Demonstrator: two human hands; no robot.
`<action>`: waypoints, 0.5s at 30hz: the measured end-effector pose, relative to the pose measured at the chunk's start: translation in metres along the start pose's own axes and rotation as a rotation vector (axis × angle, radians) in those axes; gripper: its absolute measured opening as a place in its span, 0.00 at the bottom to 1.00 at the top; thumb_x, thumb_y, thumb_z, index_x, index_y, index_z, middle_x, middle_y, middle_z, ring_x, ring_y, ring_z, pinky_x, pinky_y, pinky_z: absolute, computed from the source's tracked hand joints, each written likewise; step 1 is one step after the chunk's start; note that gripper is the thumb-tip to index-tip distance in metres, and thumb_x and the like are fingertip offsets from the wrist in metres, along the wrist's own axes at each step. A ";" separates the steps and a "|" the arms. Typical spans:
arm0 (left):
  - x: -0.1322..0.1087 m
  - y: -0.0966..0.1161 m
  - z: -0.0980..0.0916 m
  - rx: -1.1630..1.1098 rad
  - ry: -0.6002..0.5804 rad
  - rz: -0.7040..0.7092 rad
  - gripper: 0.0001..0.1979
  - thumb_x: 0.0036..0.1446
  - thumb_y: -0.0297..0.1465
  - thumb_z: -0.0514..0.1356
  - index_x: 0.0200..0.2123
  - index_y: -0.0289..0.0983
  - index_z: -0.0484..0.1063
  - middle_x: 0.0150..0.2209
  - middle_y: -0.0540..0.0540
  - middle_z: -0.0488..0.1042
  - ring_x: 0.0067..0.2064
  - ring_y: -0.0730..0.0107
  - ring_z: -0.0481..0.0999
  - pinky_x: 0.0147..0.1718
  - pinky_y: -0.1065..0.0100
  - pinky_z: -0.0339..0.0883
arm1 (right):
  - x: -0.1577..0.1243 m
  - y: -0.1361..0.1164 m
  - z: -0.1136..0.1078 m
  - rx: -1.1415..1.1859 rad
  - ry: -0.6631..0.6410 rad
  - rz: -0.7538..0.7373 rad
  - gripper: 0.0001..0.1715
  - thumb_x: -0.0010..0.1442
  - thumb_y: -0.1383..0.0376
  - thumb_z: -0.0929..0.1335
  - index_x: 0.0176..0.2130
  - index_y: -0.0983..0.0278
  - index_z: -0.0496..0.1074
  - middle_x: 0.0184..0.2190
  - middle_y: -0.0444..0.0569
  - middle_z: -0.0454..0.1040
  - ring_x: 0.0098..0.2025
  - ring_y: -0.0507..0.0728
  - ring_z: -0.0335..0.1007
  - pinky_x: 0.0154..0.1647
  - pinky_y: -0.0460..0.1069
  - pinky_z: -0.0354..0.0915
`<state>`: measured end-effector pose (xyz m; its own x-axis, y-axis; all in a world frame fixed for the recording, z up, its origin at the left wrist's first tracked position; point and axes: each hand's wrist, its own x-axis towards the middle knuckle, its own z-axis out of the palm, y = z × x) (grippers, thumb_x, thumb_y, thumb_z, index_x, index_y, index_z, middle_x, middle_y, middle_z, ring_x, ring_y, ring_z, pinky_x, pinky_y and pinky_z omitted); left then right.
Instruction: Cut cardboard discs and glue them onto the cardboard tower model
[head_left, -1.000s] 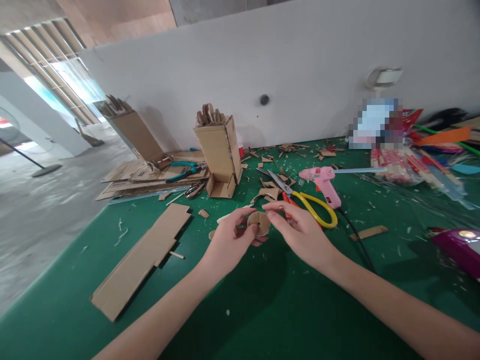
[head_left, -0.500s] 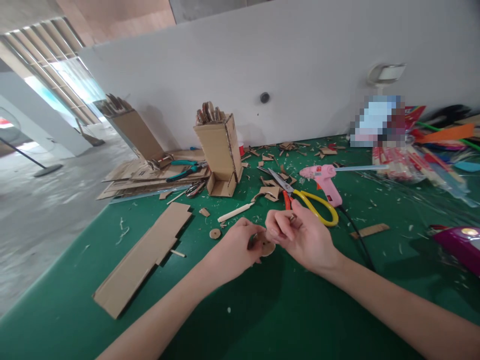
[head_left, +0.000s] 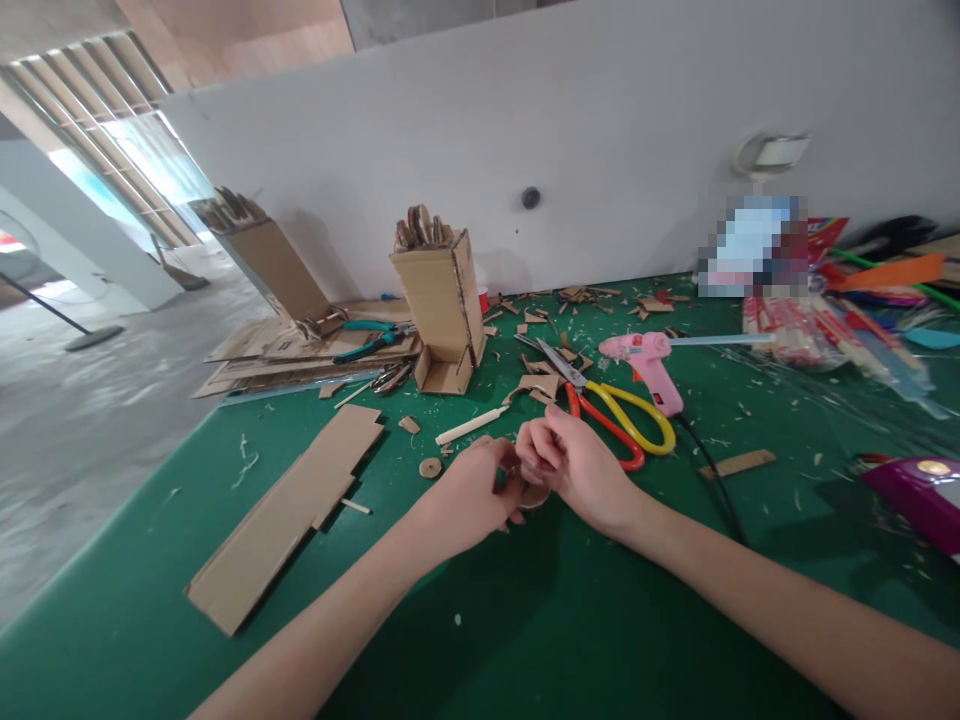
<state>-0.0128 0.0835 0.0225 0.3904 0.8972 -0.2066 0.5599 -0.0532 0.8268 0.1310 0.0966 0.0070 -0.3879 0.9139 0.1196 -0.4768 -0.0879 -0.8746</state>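
My left hand [head_left: 471, 490] and my right hand [head_left: 573, 465] meet over the green table [head_left: 525, 620], fingers curled and pinched together. Between them sits a small round cardboard disc [head_left: 534, 495], mostly hidden by the fingers; only its lower edge shows. My left hand grips it from the left, and my right hand's fingertips press at it from above. A smaller cardboard disc [head_left: 430, 467] lies on the table just left of my left hand, and a pale wooden stick [head_left: 472, 425] lies beyond it.
Yellow-and-orange scissors [head_left: 615, 415] and a pink glue gun [head_left: 649, 365] with its black cord lie just beyond my right hand. A cardboard tower [head_left: 442, 305] stands behind. A long cardboard strip [head_left: 289, 515] lies left; pliers on flat cardboard sheets [head_left: 300, 355] farther back. Cardboard scraps litter the table.
The disc was held up facing me with my right fingers open beside it; both hands have since lowered and closed together around it, hiding most of it.
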 end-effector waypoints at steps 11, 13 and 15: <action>0.001 -0.009 -0.008 -0.039 -0.060 0.038 0.09 0.51 0.28 0.56 0.37 0.36 0.66 0.30 0.49 0.72 0.20 0.76 0.73 0.11 0.79 0.62 | -0.002 0.001 0.015 -0.400 -0.071 0.032 0.25 0.63 0.60 0.55 0.16 0.60 0.50 0.14 0.37 0.45 0.17 0.49 0.43 0.18 0.47 0.45; 0.000 -0.005 -0.012 -0.051 -0.093 0.022 0.09 0.50 0.26 0.56 0.37 0.35 0.66 0.27 0.50 0.72 0.21 0.76 0.73 0.13 0.79 0.64 | -0.003 0.003 0.020 -0.425 -0.076 0.026 0.24 0.62 0.62 0.54 0.16 0.60 0.48 0.14 0.37 0.44 0.16 0.48 0.41 0.17 0.47 0.42; -0.002 -0.002 -0.017 -0.070 -0.145 0.024 0.09 0.50 0.27 0.58 0.37 0.36 0.67 0.25 0.51 0.71 0.23 0.75 0.74 0.15 0.79 0.66 | -0.003 0.006 0.022 -0.451 -0.054 0.002 0.23 0.60 0.63 0.54 0.16 0.60 0.47 0.14 0.37 0.44 0.17 0.48 0.40 0.17 0.47 0.42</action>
<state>-0.0269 0.0889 0.0300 0.5070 0.8232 -0.2556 0.4991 -0.0386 0.8657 0.1117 0.0850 0.0123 -0.4345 0.8911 0.1312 -0.0895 0.1022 -0.9907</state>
